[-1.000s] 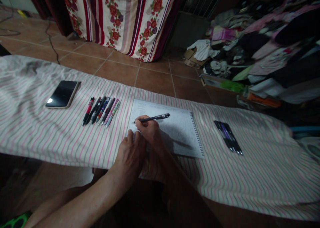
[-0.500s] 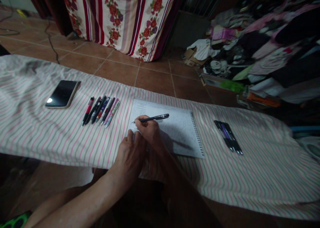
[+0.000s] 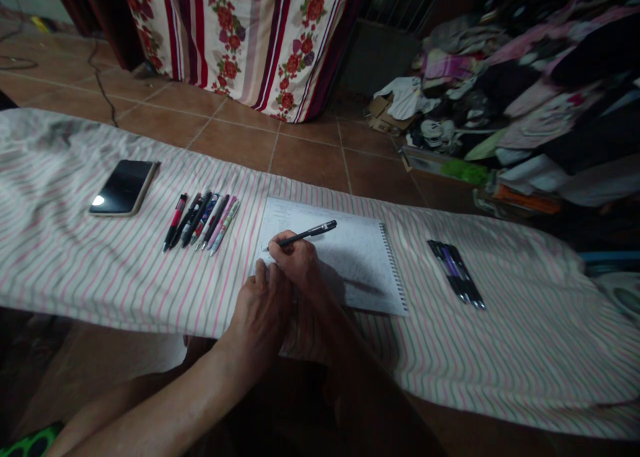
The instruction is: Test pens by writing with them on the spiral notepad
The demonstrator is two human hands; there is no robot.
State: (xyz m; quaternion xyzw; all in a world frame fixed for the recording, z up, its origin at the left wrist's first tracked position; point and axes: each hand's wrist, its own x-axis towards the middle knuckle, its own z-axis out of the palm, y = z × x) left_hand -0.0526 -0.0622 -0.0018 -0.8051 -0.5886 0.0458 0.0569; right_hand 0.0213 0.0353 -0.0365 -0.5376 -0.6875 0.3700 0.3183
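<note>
A black pen (image 3: 314,231) is pinched in my right hand (image 3: 296,260), its tip at the left part of a white page. That page belongs to a spiral-bound notebook (image 3: 357,260), with the wire binding on its right side and faint writing over much of it. My left hand (image 3: 263,300) lies flat over the notebook's near left corner, fingers stretched out, close below the right hand. Part of the notebook's near edge is hidden by my hands and forearms.
Several pens (image 3: 203,222) lie side by side left of the notebook, beyond them a phone (image 3: 123,187). More pens (image 3: 456,274) lie on the right. A striped cloth (image 3: 125,270) covers the surface. Behind are a tiled floor (image 3: 305,153), a flowered curtain (image 3: 250,43) and piled clothes (image 3: 540,97).
The pen's upper end has dipped slightly left and up, and its tip has shifted a little down the page. My left hand stays in place.
</note>
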